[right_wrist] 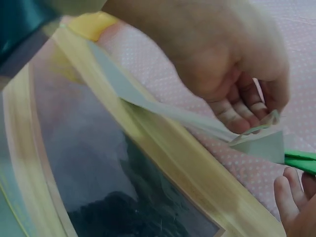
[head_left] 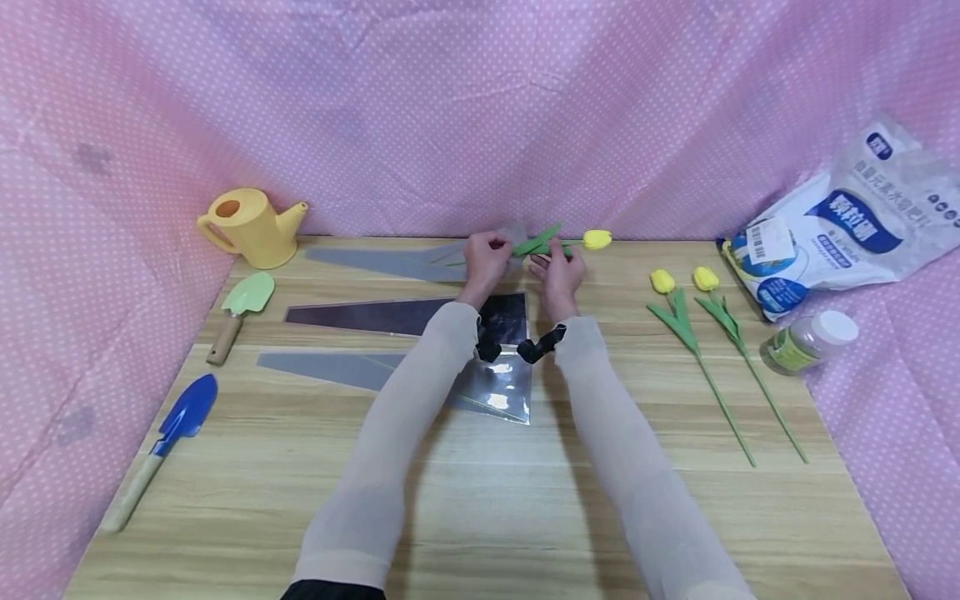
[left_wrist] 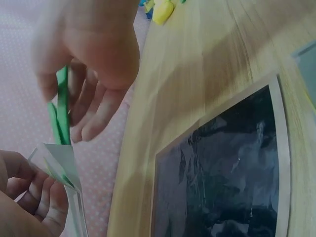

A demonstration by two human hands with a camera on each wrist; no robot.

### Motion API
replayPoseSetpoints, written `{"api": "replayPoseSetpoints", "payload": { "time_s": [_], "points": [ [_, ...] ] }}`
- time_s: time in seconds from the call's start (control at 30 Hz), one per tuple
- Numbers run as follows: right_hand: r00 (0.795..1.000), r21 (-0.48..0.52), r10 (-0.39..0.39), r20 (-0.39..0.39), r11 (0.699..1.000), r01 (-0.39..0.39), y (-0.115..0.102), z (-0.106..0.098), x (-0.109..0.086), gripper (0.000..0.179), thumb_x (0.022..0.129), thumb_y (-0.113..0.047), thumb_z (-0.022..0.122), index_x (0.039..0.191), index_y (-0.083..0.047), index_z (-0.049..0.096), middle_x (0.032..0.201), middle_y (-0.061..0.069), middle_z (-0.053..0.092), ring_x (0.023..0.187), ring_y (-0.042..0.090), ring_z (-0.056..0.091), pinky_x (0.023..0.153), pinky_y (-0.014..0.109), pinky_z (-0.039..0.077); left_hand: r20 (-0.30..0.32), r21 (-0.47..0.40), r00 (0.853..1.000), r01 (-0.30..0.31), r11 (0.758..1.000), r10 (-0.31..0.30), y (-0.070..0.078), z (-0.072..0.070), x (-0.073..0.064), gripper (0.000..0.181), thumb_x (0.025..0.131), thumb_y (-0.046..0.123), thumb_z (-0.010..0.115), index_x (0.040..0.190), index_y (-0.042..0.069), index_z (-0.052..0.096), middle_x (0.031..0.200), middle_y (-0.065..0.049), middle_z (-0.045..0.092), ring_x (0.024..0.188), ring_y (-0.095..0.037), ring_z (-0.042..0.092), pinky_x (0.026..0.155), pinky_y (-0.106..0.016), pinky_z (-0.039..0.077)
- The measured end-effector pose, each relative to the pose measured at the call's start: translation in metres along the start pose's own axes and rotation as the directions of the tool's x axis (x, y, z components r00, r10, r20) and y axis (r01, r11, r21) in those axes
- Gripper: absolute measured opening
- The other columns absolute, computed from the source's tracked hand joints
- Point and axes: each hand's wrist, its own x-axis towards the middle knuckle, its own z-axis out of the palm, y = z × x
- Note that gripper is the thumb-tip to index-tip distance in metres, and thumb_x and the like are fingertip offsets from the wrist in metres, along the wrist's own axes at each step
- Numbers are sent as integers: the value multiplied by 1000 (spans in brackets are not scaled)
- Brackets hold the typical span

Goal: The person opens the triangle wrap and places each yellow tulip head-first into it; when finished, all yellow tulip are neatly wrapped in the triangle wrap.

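My left hand (head_left: 486, 262) pinches the mouth of a grey tapered flower sleeve (head_left: 367, 260) at the back of the table. An artificial yellow tulip (head_left: 597, 240) is held between the thumb and fingers of my right hand (head_left: 559, 275), gripped by its green leaves and stem. Its stem runs leftward into the sleeve. In the left wrist view the leaves (left_wrist: 63, 108) stand at the sleeve's mouth (left_wrist: 59, 158), the bloom out of sight. The right wrist view has the sleeve's edge lifted by my left hand (right_wrist: 242, 74). Below my forearms lie a black sleeve (head_left: 360, 317) and another grey sleeve (head_left: 315, 367).
Two yellow tulips (head_left: 663, 282) lie on the right, near a lidded jar (head_left: 810, 342) and a white-and-blue bag (head_left: 847, 217). Along the left stand a yellow watering can (head_left: 258, 229), a green trowel (head_left: 243, 304) and a blue trowel (head_left: 183, 417). Pink dotted cloth (head_left: 450, 108) hangs behind.
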Motion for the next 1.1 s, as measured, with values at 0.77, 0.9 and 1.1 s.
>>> {"api": "replayPoseSetpoints", "payload": {
  "time_s": [0.77,0.9,1.1],
  "points": [
    [990,91,140,-27,986,-137,-5,-8,-4,9,101,-12,54,93,-10,55,83,4,69,67,14,72,55,22,58,5,3,1000,-17,1000,17,1,0,-1,16,88,9,66,93,1,78,90,-14,76,78,-18,65,70,-20,48],
    [986,77,167,-14,983,-165,-4,-5,-5,9,100,-13,57,92,-10,57,85,3,67,66,11,70,56,20,57,8,10,999,-39,999,39,2,2,-2,16,89,10,66,92,1,78,92,-14,76,82,-19,66,74,-22,50],
    [974,91,223,-33,971,-219,-9,-8,-2,11,97,-16,62,104,-7,64,80,-2,71,71,13,72,60,24,59,16,1,1000,-25,1000,25,4,1,-2,16,90,12,66,94,2,78,94,-14,76,82,-18,66,75,-25,52]
  ]
}}
